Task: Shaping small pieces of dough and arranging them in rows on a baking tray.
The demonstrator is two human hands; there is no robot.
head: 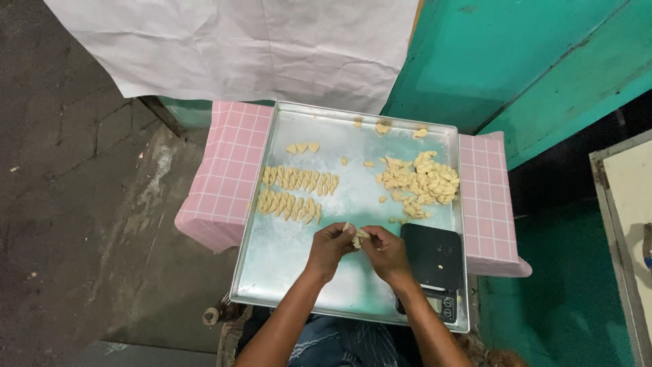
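A: Pinching one small piece of pale dough (pixel 358 235) between both hands over the metal tray (pixel 285 261). Left hand (pixel 331 246): fingers curled in, tips closed on the left end of the piece. Right hand (pixel 384 250): fingers curled, tips closed on its right end. The two hands touch at the fingertips.

B: Count of shaped pieces?

A: Two rows (pixel 297 191) lie beyond the left hand, one behind the other. Pieces overlap, so an exact count per row cannot be read; each row holds well over ten. Three separate pieces (pixel 303 147) sit further out, past the rows.

B: Unshaped stock?

A: One loose heap (pixel 421 182) beyond the right hand, pieces too crowded to count. A few strays lie between the heap and the rows, and three more sit near the far rim.

B: Other items?

A: One black digital scale (pixel 433 258), just beside the right hand on its outer side, resting on the near corner of the tray, with one crumb on its platform. One pink checked cloth (pixel 227 173) under the tray, showing on both sides. One white sheet (pixel 258 47) hangs beyond the tray
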